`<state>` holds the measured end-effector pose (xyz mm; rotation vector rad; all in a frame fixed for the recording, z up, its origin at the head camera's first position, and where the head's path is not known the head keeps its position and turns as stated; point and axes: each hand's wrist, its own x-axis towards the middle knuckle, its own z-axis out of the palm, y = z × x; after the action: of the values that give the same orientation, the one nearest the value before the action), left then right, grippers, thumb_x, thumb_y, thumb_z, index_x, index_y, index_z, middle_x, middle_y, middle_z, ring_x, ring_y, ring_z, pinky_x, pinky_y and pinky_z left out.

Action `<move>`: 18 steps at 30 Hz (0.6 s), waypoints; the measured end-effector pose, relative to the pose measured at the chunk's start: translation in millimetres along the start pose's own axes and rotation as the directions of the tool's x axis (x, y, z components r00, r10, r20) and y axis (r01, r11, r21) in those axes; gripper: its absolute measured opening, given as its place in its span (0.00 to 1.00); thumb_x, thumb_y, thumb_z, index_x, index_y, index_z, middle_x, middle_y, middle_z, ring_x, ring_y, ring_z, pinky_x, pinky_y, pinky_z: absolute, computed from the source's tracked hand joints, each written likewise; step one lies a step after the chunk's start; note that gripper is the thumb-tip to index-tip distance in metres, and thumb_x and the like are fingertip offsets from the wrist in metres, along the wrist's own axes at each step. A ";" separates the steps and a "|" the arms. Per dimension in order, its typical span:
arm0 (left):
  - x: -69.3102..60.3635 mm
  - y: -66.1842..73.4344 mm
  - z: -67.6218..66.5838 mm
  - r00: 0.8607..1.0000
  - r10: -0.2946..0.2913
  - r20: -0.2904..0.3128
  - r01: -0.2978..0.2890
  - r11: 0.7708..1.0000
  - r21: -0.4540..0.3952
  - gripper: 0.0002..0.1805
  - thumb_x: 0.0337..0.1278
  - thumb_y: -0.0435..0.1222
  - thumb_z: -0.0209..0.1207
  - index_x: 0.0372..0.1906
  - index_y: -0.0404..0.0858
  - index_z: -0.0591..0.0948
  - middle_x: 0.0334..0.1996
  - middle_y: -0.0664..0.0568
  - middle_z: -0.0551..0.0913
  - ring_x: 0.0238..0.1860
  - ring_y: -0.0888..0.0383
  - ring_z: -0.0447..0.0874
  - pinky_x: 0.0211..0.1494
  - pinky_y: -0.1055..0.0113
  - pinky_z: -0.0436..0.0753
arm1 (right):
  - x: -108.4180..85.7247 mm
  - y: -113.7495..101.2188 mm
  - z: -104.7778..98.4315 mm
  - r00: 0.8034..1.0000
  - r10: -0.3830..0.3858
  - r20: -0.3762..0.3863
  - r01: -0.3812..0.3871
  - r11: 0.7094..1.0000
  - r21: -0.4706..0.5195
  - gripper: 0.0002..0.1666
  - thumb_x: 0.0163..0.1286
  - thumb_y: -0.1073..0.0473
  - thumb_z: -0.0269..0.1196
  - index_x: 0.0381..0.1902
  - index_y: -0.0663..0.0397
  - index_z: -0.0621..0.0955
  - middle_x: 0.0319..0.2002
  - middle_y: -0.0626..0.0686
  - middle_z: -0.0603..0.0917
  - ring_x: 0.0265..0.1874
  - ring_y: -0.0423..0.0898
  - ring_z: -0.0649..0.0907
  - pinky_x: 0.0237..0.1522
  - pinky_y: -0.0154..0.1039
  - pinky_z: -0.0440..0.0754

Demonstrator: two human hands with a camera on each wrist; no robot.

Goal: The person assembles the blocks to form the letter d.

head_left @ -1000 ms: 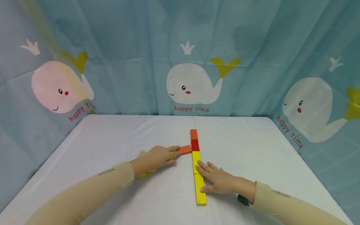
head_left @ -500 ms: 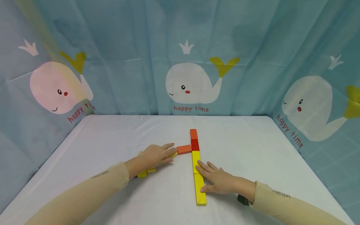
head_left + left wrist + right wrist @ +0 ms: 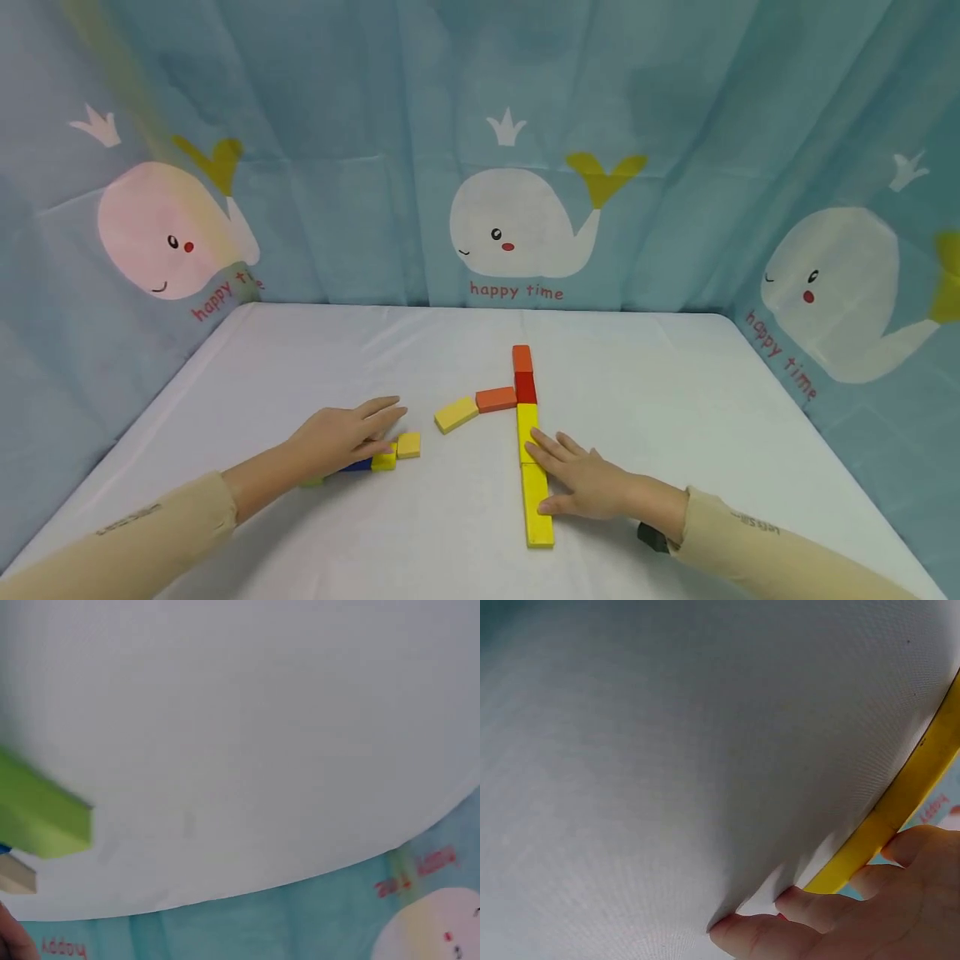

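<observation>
My left hand (image 3: 341, 437) is over a cluster of blocks, fingers loosely spread. Under and beside it show a green block (image 3: 49, 817), a blue block (image 3: 358, 465), a yellow block (image 3: 385, 457) and a small pale yellow block (image 3: 408, 446); contact with them is hard to tell. With spread fingers, my right hand (image 3: 581, 479) touches two long yellow blocks (image 3: 537, 521) laid end to end. Beyond these, a red block (image 3: 526, 387) and an orange block (image 3: 522, 358) continue the row. A second orange block (image 3: 496, 399) branches left, meeting a pale yellow block (image 3: 456, 414).
All the blocks lie on a white-covered table (image 3: 637, 375). A blue curtain (image 3: 337, 233) printed with whales surrounds its back and sides. Something small and dark (image 3: 652, 537) sits at the right wrist. A beige block (image 3: 16, 876) appears in the left wrist view.
My left hand has let go of the pale yellow block beside the orange one and moved left and nearer, over the cluster. My right hand has stayed at the yellow blocks.
</observation>
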<state>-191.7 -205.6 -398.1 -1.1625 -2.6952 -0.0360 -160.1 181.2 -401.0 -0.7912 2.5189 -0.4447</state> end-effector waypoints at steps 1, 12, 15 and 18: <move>-6.9 -2.0 -0.8 1.000 -0.003 -0.012 0.004 1.000 0.003 0.29 0.64 0.50 0.59 0.65 0.40 0.73 0.61 0.46 0.76 0.17 0.65 0.71 0.21 0.71 0.72 | -0.4 0.3 0.5 1.000 0.003 -0.001 -0.003 1.000 0.000 0.50 0.66 0.35 0.60 0.77 0.49 0.55 0.77 0.52 0.48 0.73 0.64 0.50 0.59 0.75 0.53; -48.3 -9.5 2.1 0.990 -0.086 0.114 0.090 0.996 -0.028 0.32 0.61 0.56 0.58 0.66 0.46 0.73 0.59 0.43 0.77 0.19 0.66 0.71 0.28 0.67 0.79 | -1.1 1.2 1.1 1.000 0.005 -0.002 -0.005 1.000 0.011 0.50 0.66 0.35 0.60 0.77 0.49 0.56 0.77 0.52 0.48 0.73 0.65 0.50 0.59 0.76 0.53; -53.4 -9.6 5.2 0.993 -0.067 0.092 0.070 0.997 -0.026 0.29 0.62 0.54 0.58 0.65 0.47 0.75 0.55 0.44 0.81 0.18 0.64 0.73 0.26 0.67 0.78 | -0.3 0.7 1.3 1.000 0.007 -0.001 -0.007 1.000 0.011 0.50 0.65 0.35 0.60 0.77 0.49 0.56 0.77 0.52 0.48 0.73 0.65 0.50 0.59 0.76 0.53; -56.6 -10.3 8.0 0.998 -0.049 0.047 0.050 0.999 -0.022 0.26 0.61 0.51 0.61 0.63 0.47 0.77 0.51 0.46 0.84 0.17 0.62 0.75 0.25 0.67 0.78 | 0.4 0.2 1.1 1.000 0.007 0.001 -0.007 1.000 0.008 0.50 0.65 0.35 0.60 0.77 0.49 0.56 0.77 0.52 0.48 0.73 0.65 0.50 0.59 0.76 0.53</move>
<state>-162.7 -252.5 -416.6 -1.1168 -2.7707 -0.0490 -159.8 181.0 -402.1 -0.7790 2.5168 -0.4523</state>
